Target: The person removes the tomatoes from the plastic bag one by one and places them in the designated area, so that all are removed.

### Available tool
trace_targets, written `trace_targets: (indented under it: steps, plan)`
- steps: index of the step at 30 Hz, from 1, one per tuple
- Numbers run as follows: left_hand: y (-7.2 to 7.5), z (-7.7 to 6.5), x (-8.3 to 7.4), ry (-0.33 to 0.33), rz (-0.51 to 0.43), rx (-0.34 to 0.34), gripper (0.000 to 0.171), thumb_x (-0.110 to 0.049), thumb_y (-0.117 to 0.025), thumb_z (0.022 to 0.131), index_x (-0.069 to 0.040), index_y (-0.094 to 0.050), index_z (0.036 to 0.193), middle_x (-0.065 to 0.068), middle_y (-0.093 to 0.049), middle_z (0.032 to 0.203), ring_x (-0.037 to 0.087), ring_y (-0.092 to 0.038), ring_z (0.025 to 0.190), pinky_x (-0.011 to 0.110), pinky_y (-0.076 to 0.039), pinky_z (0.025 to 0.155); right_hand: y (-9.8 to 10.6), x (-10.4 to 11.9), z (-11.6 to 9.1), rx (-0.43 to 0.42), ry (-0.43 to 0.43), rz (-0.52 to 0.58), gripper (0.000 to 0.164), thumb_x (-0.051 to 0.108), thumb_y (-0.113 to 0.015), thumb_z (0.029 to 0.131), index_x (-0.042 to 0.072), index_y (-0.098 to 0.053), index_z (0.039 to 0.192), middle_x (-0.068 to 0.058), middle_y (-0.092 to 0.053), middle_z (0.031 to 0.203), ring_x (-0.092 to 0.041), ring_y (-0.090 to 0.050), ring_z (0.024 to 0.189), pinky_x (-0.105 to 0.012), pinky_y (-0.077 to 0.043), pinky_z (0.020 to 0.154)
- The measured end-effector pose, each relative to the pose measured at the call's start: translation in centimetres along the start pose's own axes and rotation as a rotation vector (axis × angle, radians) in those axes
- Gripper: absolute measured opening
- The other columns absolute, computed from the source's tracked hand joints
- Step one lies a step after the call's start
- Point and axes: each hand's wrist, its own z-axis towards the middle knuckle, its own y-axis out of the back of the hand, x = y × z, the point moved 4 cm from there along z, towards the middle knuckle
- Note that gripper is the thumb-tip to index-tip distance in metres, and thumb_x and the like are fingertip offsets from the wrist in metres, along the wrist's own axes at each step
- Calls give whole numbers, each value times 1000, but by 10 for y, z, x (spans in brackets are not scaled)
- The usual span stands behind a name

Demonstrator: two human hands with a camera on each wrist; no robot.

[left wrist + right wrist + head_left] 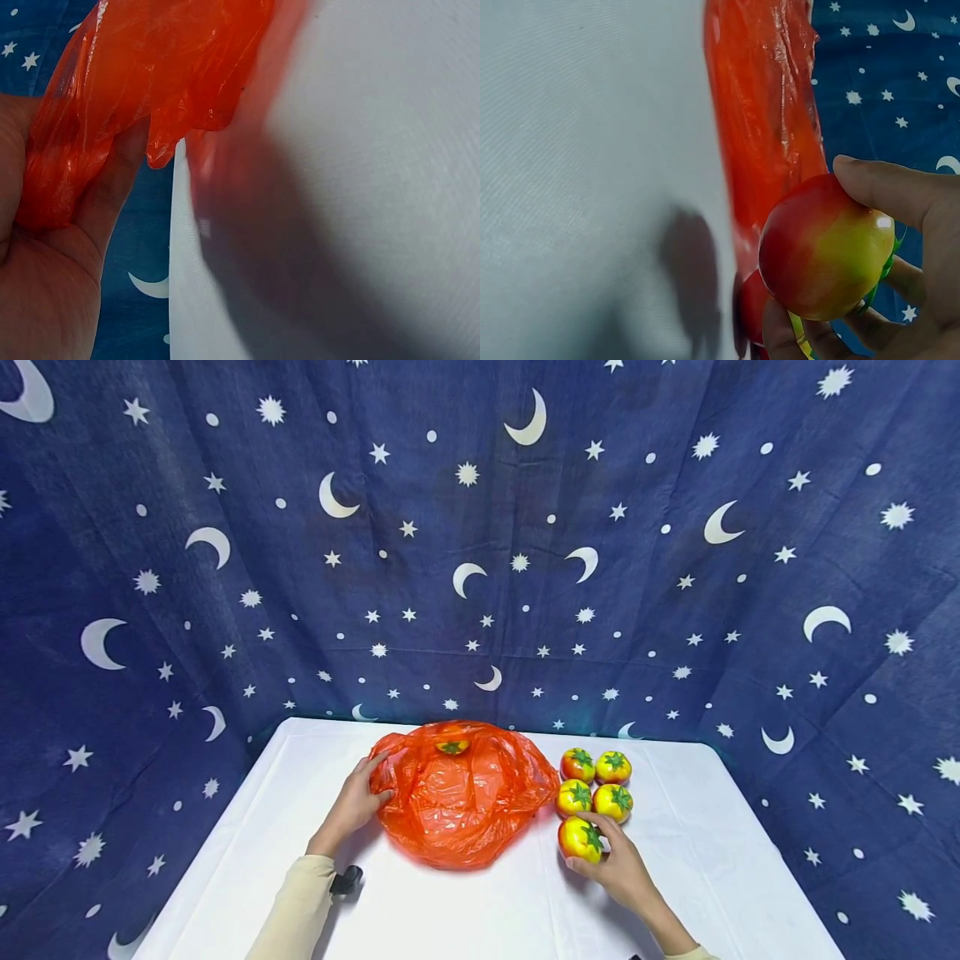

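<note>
A red plastic bag point(468, 789) lies spread with its mouth open on the white table. My left hand point(354, 802) grips its left edge, and the film runs between thumb and fingers in the left wrist view. One red-and-yellow tomato point(452, 747) shows at the back of the bag. My right hand point(624, 870) holds another tomato point(826, 247) between thumb and fingertips, to the right of the bag. In the right wrist view this tomato appears raised off the cloth. Just beyond it, several more tomatoes point(612, 802) with green leafy tops sit close together.
White cloth covers the table point(690, 860). A dark blue curtain point(480, 568) with moons and stars hangs behind it and along both sides. A small black device point(347, 880) sits at my left wrist.
</note>
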Motion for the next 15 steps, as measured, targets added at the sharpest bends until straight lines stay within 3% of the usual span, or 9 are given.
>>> trace_targets:
  steps: [6,15]
  plan:
    - [1,0,-1,6,-12,9,73,1,-72,82,-5,-41,148,25,-42,144,47,-42,134,60,-35,113,-3,-6,0,8,28,-13,72,26,-88,69,18,-57,133,-8,-56,133,-34,-52,128,-61,-42,106]
    - [2,-1,-2,-1,2,9,74,-1,-73,82,-7,-41,148,25,-41,144,48,-40,136,62,-33,113,-4,-9,-2,16,37,-55,75,25,-88,70,18,-53,136,-9,-55,136,-37,-51,130,-63,-38,108]
